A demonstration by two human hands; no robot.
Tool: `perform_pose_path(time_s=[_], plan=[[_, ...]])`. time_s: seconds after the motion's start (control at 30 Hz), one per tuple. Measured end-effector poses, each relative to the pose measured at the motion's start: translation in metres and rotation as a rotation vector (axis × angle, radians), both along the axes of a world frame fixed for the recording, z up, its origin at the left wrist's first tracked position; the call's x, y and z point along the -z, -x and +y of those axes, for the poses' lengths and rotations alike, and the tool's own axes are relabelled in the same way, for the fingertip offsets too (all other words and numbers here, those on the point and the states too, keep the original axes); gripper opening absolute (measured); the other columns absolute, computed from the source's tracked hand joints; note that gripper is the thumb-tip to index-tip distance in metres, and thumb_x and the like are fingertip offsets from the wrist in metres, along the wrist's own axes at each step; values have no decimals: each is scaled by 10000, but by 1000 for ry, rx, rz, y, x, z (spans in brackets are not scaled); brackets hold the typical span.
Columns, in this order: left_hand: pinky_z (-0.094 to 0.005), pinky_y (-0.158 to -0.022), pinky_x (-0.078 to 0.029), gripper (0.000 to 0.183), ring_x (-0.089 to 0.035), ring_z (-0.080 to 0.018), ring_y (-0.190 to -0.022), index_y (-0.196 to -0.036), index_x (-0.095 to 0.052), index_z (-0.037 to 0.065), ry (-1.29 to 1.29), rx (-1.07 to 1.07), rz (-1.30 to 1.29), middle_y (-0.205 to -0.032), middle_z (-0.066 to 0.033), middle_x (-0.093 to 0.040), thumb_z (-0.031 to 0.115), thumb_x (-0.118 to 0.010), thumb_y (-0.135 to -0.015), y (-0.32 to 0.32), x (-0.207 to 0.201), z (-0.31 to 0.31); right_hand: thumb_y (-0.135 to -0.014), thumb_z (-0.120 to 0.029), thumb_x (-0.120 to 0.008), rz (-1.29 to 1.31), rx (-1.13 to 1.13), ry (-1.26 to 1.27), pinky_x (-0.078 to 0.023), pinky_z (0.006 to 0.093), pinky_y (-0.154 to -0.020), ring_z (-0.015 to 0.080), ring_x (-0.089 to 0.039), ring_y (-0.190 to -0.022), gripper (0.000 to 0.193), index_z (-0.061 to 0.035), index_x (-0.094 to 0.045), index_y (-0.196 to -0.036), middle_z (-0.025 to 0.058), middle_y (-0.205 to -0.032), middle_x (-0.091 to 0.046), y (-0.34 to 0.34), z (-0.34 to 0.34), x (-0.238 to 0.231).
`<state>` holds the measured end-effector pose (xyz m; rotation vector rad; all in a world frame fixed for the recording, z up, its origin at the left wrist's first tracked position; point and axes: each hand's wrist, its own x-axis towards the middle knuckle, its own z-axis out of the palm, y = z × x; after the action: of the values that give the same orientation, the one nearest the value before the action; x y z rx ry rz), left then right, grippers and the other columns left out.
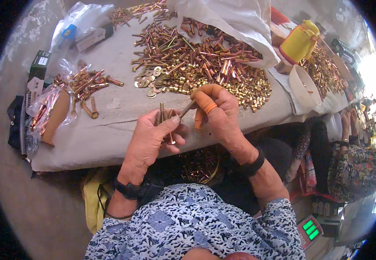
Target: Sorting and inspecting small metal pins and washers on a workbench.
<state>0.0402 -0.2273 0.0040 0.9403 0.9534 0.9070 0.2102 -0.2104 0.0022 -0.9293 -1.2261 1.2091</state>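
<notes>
Over the table's near edge, my left hand (148,134) is closed around a few long brass-coloured bolts (163,113), some pointing up, one hex head showing below the fingers. Another bolt (187,109) slants between both hands, its upper end pinched by my right hand (223,113). Orange finger covers (206,100) sit on fingers of the right hand. Whether a nut is on that end cannot be made out. Just beyond the hands lie loose hex nuts (235,89), a cluster of flat washers (150,80) and a big heap of bolts (170,45).
A smaller bolt pile (84,84) lies left, beside a clear plastic bag (45,108) and brown cardboard (57,117). A white sack (235,19) covers part of the heap. Right are a yellow jug (299,42), a white tub (304,89) and another person (356,171).
</notes>
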Motion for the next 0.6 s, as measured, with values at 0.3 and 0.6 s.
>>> perform_pose_path(time_s=[0.3, 0.6], plan=[[-189, -295, -363, 228, -541, -101, -418, -892, -549, 5, 82, -79, -100, -625, -88, -592, 197, -642, -810, 0, 2, -2, -876, -161, -546, -62, -13, -50, -388, 221, -384, 65, -482, -441, 174, 12, -562, -888, 17, -613, -538, 5, 0, 0], [-183, -282, -304, 147, -496, -71, -377, -852, -567, 11, 0, -95, 129, -567, -53, -567, 138, -621, -799, -6, -10, -2, -843, -190, -574, -471, 455, -337, -454, 285, -500, 161, -574, -536, 190, -11, -617, -889, 91, -687, -611, -41, 18, 14]])
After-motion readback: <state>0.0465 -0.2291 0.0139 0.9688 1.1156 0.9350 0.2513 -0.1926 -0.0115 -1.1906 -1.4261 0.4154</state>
